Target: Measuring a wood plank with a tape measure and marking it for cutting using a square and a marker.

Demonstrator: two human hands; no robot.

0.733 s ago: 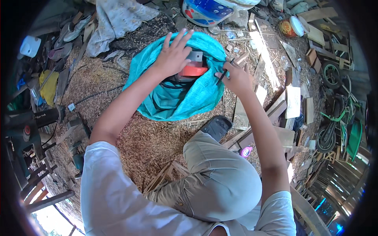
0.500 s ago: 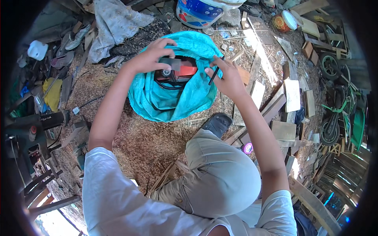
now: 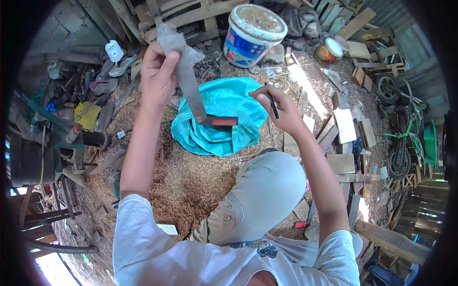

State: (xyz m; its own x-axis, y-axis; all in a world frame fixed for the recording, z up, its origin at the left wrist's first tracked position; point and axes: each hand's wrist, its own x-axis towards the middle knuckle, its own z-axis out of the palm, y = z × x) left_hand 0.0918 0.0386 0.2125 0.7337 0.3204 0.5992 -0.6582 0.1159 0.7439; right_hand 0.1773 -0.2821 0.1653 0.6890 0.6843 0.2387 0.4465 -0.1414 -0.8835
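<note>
My left hand (image 3: 160, 71) is raised at the far left, closed around a long flat grey metal blade. The blade slants down over the bag and meets a short dark bar with a red face (image 3: 224, 121), so it looks like a try square (image 3: 192, 93). A pale grey cloth (image 3: 170, 38) shows at those fingers; I cannot tell if it is gripped or behind. A black pen (image 3: 273, 106) sits between the fingers of my right hand (image 3: 282, 112), beside the bag's right edge. The crumpled turquoise bag (image 3: 210, 140) lies on the ground ahead.
A white-and-blue bucket (image 3: 245, 45) full of shavings stands beyond the bag. Wood offcuts (image 3: 341, 163) lie at right, near a small green motorbike (image 3: 403, 138). A yellow cloth (image 3: 87, 115) and a white jug (image 3: 113, 50) are at left. Shavings cover the ground.
My left hand has lifted away from the bag, up and left, with the square now in it. The bag's open mouth and the red tool inside no longer show. The view has shifted.
</note>
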